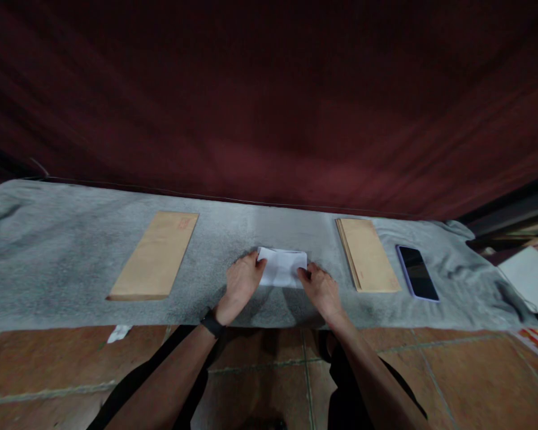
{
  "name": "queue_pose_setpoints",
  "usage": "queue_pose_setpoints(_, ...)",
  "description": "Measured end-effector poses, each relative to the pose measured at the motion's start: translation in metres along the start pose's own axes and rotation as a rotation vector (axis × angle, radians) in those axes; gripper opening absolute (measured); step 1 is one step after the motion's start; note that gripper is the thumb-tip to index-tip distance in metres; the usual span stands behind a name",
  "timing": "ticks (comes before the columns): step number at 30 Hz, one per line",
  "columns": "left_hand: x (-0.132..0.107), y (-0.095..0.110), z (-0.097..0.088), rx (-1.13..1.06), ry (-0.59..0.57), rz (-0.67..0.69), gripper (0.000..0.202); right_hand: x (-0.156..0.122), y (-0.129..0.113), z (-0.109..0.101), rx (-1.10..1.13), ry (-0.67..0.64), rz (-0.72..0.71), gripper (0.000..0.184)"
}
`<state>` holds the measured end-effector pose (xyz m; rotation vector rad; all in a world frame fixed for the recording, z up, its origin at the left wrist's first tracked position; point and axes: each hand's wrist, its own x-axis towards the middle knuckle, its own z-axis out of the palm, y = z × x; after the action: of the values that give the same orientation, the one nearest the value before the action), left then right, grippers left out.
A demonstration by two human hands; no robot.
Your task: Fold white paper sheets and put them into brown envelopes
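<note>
A folded white sheet of paper (282, 269) is between my two hands, just above or on the grey cloth. My left hand (244, 276) pinches its left edge, the thumb lying over the front. At the right edge my right hand (320, 288) grips it the same way. The fingers behind the paper are hidden. To the left lies a brown envelope (155, 257) with red print near its top corner. A small stack of brown envelopes (370, 254) rests to the right of my right hand.
Grey cloth (72, 239) covers the long narrow surface, with a dark red wall or drape (269, 119) behind it. A phone in a purple case (416, 273) lies right of the stack. White paper (529, 278) is at the far right. A white scrap (119, 332) lies on the tiled floor.
</note>
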<state>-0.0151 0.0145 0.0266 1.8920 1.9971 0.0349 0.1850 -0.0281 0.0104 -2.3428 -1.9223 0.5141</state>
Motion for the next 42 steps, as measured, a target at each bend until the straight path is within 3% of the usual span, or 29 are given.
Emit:
queue_pose_setpoints(12,0.003,0.001,0.011,0.036,0.122,0.023,0.038,0.003,0.004,0.013,-0.065,0.284,-0.078,0.033)
queue_pose_setpoints(16,0.003,0.001,0.013,0.043,0.135,0.035,0.04,0.004,-0.003,0.013,-0.02,0.369,-0.235,0.035)
queue_pose_setpoints(21,0.002,0.001,0.014,0.069,0.142,0.064,0.042,-0.001,-0.022,0.033,0.129,0.305,-0.535,0.047)
queue_pose_setpoints(24,0.0,0.001,0.014,0.084,0.147,0.061,0.043,-0.007,-0.031,0.047,0.043,0.246,-0.541,0.053)
queue_pose_setpoints(29,-0.001,0.001,0.014,0.081,0.169,0.079,0.039,-0.012,-0.033,0.057,-0.049,0.254,-0.494,0.055)
queue_pose_setpoints(32,-0.004,0.005,0.02,0.11,0.293,0.178,0.038,-0.01,-0.032,0.06,-0.066,0.266,-0.468,0.055)
queue_pose_setpoints(34,-0.009,0.009,0.031,0.096,0.361,0.362,0.043,-0.009,-0.03,0.063,-0.087,0.267,-0.478,0.056)
queue_pose_setpoints(37,-0.016,0.014,0.051,0.008,0.327,0.626,0.053,-0.01,-0.029,0.067,-0.135,0.266,-0.517,0.059)
queue_pose_setpoints(42,-0.019,0.005,0.069,-0.022,0.303,0.627,0.068,-0.011,-0.028,0.067,-0.159,0.286,-0.5,0.063)
